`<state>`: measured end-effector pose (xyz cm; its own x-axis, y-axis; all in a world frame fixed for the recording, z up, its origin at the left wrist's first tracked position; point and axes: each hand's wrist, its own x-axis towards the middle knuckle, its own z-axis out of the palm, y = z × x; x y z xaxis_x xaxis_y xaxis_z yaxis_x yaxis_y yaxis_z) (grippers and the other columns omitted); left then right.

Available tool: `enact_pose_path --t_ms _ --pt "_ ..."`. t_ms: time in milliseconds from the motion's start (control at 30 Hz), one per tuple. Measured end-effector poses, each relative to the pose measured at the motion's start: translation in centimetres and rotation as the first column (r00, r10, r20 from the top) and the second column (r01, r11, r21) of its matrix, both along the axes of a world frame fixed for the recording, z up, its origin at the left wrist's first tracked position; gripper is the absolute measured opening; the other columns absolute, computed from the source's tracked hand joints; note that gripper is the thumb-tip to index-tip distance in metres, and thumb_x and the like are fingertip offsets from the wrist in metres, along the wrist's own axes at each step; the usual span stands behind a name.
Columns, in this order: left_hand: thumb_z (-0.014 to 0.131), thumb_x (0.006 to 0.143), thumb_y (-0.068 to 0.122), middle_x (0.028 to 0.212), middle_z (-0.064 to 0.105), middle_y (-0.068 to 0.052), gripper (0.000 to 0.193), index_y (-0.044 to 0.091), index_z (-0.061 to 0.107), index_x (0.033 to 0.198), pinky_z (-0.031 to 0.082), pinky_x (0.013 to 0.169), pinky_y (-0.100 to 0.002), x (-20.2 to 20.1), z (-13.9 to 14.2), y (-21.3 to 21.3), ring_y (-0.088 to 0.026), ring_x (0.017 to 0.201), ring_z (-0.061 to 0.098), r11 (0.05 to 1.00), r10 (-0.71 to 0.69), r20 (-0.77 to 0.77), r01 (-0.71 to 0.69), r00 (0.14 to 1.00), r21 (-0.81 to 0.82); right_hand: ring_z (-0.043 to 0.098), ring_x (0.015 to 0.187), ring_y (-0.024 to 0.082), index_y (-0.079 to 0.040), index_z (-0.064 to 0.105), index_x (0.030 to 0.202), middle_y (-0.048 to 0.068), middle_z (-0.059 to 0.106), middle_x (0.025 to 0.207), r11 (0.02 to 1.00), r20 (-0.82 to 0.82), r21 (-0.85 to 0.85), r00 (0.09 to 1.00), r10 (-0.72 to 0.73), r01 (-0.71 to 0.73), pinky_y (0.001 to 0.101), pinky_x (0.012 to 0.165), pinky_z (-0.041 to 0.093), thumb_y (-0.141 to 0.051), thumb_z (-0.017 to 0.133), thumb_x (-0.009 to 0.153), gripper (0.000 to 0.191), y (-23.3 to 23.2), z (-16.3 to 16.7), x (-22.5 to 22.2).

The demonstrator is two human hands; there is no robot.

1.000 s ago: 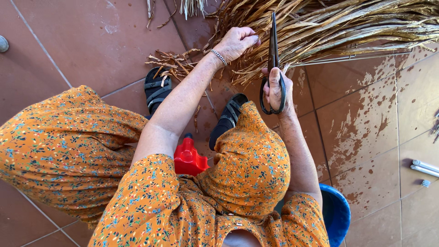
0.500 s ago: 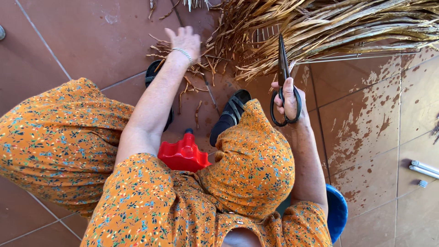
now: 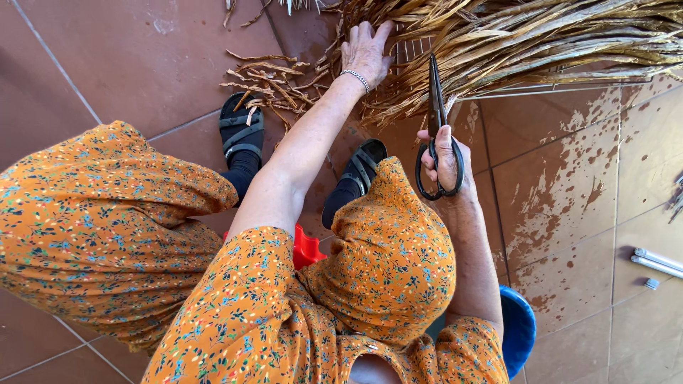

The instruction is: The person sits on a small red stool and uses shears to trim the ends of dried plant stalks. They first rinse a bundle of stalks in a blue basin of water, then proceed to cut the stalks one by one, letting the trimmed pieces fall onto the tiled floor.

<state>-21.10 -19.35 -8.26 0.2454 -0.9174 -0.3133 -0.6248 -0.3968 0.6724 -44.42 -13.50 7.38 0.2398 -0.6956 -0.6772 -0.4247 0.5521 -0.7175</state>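
Observation:
A big bundle of dry straw-coloured palm leaves (image 3: 541,43) lies across the top of the tiled floor. My left hand (image 3: 366,48), with a silver bracelet at the wrist, reaches forward and rests with spread fingers on the near end of the bundle. My right hand (image 3: 445,153) grips the loops of large black scissors (image 3: 435,107), blades closed and pointing up toward the leaves. Cut leaf scraps (image 3: 267,75) lie just left of my left hand.
My feet in black sandals (image 3: 240,128) stand on reddish-brown tiles (image 3: 142,57). My knees in an orange flowered dress fill the lower view. A red plastic stool (image 3: 307,247) shows between them, a blue tub (image 3: 518,328) at lower right, white tubes (image 3: 658,262) at right.
My left hand has moved from the left scraps back to the right onto the leaf bundle. The scissors hand has shifted slightly, blades still up.

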Motion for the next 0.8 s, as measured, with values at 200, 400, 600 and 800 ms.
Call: enact_pose_path --t_ms 200,400,600,800 --pt "0.075 0.084 0.019 0.12 0.058 -0.008 0.024 0.02 0.073 0.107 0.037 0.107 -0.052 1.4 -0.7 0.0 -0.024 0.12 0.05 0.992 -0.094 -0.005 0.094 0.996 0.09 0.04 0.048 0.003 0.0 0.066 0.12 -0.005 0.049 0.063 0.999 0.023 -0.017 0.999 0.047 -0.047 0.0203 0.043 0.031 -0.067 0.045 0.099 0.072 -0.1 -0.3 0.0" --pt "0.071 0.1 0.022 0.086 0.077 -0.005 0.018 0.005 0.072 0.106 0.06 0.072 -0.029 7.6 -1.4 3.3 -0.011 0.077 0.074 0.998 0.011 -0.83 0.051 0.557 0.047 0.042 0.052 0.001 -0.002 0.061 0.131 -0.006 0.051 0.068 0.981 0.102 -0.017 0.976 0.192 -0.191 0.019 0.044 0.034 -0.065 0.048 0.098 0.073 -0.1 0.8 -0.3" --pt "0.064 0.101 0.021 0.083 0.077 -0.003 0.019 0.006 0.073 0.109 0.06 0.062 -0.025 10.4 1.2 7.2 -0.01 0.07 0.074 0.985 0.083 -0.867 0.094 0.492 0.147 0.046 0.057 0.002 -0.003 0.061 0.137 -0.007 0.057 0.072 0.885 -0.005 -0.081 0.888 0.459 -0.458 0.0206 0.052 0.041 -0.067 0.048 0.098 0.075 -0.8 0.2 0.8" --pt "0.066 0.102 0.023 0.076 0.074 -0.003 0.021 0.004 0.074 0.1 0.059 0.06 -0.025 10.0 1.9 9.3 -0.01 0.064 0.07 0.98 0.15 -0.875 0.05 0.46 0.194 0.049 0.06 0.005 -0.003 0.063 0.132 -0.005 0.056 0.071 0.834 -0.035 -0.113 0.841 0.539 -0.54 0.0233 0.053 0.043 -0.071 0.045 0.096 0.079 -1.3 -2.4 2.5"
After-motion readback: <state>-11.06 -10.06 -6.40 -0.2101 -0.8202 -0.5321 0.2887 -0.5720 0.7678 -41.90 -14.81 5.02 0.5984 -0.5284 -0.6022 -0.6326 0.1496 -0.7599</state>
